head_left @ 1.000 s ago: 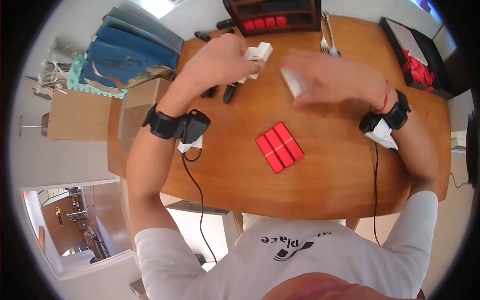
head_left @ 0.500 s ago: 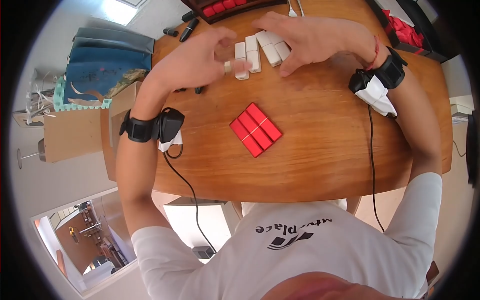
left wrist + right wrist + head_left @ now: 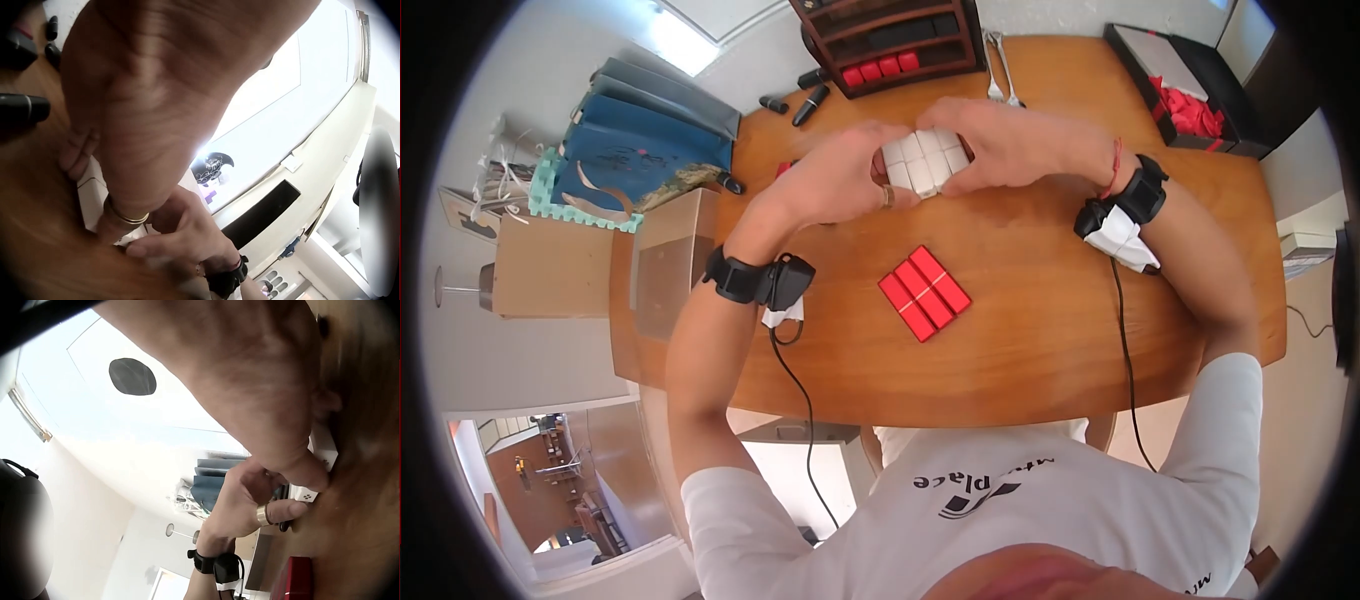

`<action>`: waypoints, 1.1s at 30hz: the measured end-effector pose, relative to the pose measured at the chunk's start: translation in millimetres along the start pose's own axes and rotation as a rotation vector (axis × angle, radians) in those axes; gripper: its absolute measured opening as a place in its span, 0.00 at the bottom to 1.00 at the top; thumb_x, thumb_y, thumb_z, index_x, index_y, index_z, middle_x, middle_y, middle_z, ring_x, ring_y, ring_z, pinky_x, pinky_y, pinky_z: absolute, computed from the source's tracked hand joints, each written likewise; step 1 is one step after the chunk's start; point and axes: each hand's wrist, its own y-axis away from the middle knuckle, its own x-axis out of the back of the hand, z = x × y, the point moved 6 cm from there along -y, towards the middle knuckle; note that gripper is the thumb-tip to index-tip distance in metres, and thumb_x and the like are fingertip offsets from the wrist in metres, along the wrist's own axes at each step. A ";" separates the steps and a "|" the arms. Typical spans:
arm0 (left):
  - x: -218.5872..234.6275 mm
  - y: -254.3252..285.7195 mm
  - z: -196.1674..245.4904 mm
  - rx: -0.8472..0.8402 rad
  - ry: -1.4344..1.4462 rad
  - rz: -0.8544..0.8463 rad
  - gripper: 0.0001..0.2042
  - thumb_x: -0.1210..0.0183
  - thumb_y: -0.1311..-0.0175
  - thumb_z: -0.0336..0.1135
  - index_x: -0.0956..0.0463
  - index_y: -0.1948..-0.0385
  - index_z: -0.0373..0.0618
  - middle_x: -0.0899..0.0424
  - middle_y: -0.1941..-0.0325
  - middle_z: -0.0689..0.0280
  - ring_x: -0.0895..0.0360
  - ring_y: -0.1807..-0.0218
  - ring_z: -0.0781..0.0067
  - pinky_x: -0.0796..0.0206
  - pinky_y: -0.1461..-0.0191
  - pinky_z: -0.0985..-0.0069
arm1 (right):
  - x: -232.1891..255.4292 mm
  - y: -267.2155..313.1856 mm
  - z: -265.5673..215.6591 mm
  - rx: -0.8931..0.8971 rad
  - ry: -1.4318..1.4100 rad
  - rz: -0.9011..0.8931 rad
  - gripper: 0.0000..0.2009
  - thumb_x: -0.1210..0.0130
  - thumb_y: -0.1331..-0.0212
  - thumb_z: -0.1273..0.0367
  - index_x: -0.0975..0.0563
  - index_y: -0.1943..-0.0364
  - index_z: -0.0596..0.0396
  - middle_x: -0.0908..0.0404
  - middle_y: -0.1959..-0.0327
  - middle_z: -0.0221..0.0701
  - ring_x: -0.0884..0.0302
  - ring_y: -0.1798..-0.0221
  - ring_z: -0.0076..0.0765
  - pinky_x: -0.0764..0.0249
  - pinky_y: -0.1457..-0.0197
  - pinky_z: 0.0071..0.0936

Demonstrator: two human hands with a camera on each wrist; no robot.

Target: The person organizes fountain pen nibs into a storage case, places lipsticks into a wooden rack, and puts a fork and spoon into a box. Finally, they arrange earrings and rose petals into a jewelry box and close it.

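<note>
Several slim white boxes [image 3: 925, 160] stand close together in a row toward the back of the wooden table [image 3: 1040, 320]. My left hand [image 3: 837, 180] grips the row from the left, its ringed thumb at the near edge. From the right, my right hand [image 3: 1025, 150] clasps the other side, thumb also at the near end. In the left wrist view a white box [image 3: 91, 197] shows beside the fingers. The right wrist view shows a dotted mark on one box end [image 3: 307, 494]. Three red boxes [image 3: 925, 293] lie side by side nearer the body.
A dark wooden rack [image 3: 887, 45] with red and black items stands at the back. Black lipstick-like tubes [image 3: 811, 105] lie left of it, a fork and spoon [image 3: 1003, 75] right. A black box with red ribbon [image 3: 1190, 105] sits back right, blue bags [image 3: 650, 140] at left.
The white boxes, in two separate groups half a second ago, now stand together in one row. Both hands have come inward and hold the row from either side. The red boxes stay on the table.
</note>
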 end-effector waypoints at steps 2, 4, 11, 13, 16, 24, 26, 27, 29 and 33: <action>8.3 3.5 0.2 0.023 0.000 0.020 0.35 0.22 0.40 0.30 0.26 0.30 0.37 0.14 0.45 0.57 0.15 0.47 0.64 0.22 0.41 0.69 | 5.5 -0.5 -3.3 -0.018 -0.016 0.030 0.34 0.26 0.41 0.65 0.27 0.33 0.61 0.18 0.44 0.46 0.17 0.45 0.52 0.20 0.42 0.42; 17.6 8.0 -5.0 0.028 0.024 0.102 0.33 0.22 0.39 0.32 0.25 0.31 0.36 0.16 0.41 0.57 0.16 0.48 0.65 0.21 0.43 0.69 | 13.0 -2.8 -7.3 -0.041 -0.041 0.056 0.33 0.25 0.42 0.65 0.27 0.33 0.61 0.18 0.46 0.45 0.16 0.46 0.50 0.19 0.43 0.41; 80.5 4.2 -5.5 -0.147 -0.001 0.362 0.24 0.27 0.31 0.34 0.20 0.37 0.35 0.18 0.39 0.61 0.21 0.53 0.69 0.23 0.45 0.70 | 66.6 -29.9 -18.3 -0.064 -0.089 0.278 0.29 0.25 0.39 0.65 0.27 0.39 0.59 0.16 0.61 0.38 0.18 0.59 0.36 0.22 0.53 0.34; 102.9 -1.8 -3.2 -0.159 -0.083 0.405 0.22 0.28 0.30 0.34 0.19 0.38 0.36 0.17 0.41 0.61 0.21 0.53 0.69 0.23 0.44 0.70 | 81.4 -44.4 -12.0 -0.053 0.017 0.368 0.28 0.25 0.39 0.63 0.27 0.41 0.61 0.16 0.63 0.40 0.19 0.62 0.37 0.23 0.57 0.34; 123.5 -16.1 -4.6 -0.256 -0.197 0.476 0.17 0.31 0.27 0.32 0.17 0.41 0.38 0.14 0.44 0.62 0.19 0.52 0.69 0.22 0.40 0.70 | 91.4 -65.5 -0.2 -0.078 0.080 0.379 0.28 0.25 0.39 0.61 0.26 0.43 0.62 0.15 0.62 0.43 0.16 0.60 0.39 0.22 0.57 0.36; 92.6 -25.3 -27.0 -0.299 -0.196 0.594 0.13 0.35 0.27 0.27 0.18 0.45 0.35 0.15 0.46 0.54 0.15 0.48 0.56 0.22 0.40 0.66 | 82.2 -84.8 -14.8 -0.113 0.239 0.373 0.27 0.28 0.38 0.57 0.24 0.47 0.67 0.14 0.60 0.53 0.12 0.59 0.54 0.18 0.52 0.42; 82.8 -19.4 -33.9 -0.288 -0.215 0.649 0.13 0.36 0.28 0.27 0.18 0.45 0.35 0.16 0.46 0.52 0.16 0.48 0.54 0.22 0.41 0.66 | 82.6 -82.7 -15.6 -0.160 0.232 0.401 0.28 0.28 0.37 0.57 0.24 0.47 0.68 0.13 0.58 0.55 0.12 0.58 0.58 0.18 0.52 0.44; 78.7 -17.0 -38.7 -0.210 -0.206 0.618 0.14 0.35 0.28 0.28 0.18 0.44 0.35 0.15 0.46 0.51 0.16 0.48 0.53 0.22 0.41 0.64 | 81.0 -80.6 -19.4 -0.164 0.228 0.386 0.28 0.28 0.37 0.57 0.24 0.47 0.68 0.13 0.58 0.55 0.12 0.58 0.58 0.18 0.52 0.44; 75.7 -9.6 -44.2 -0.122 -0.190 0.599 0.15 0.34 0.28 0.29 0.18 0.44 0.36 0.15 0.47 0.51 0.16 0.49 0.51 0.23 0.42 0.62 | 78.3 -77.2 -26.9 -0.225 0.202 0.372 0.23 0.30 0.37 0.60 0.24 0.54 0.69 0.16 0.52 0.62 0.16 0.46 0.68 0.19 0.44 0.53; 60.3 -3.3 -42.8 -0.200 -0.255 0.544 0.16 0.32 0.29 0.33 0.17 0.44 0.37 0.14 0.49 0.49 0.18 0.48 0.47 0.25 0.42 0.59 | 68.9 -74.2 -28.0 -0.079 0.329 0.453 0.19 0.31 0.34 0.64 0.24 0.55 0.69 0.16 0.51 0.58 0.16 0.46 0.68 0.18 0.44 0.52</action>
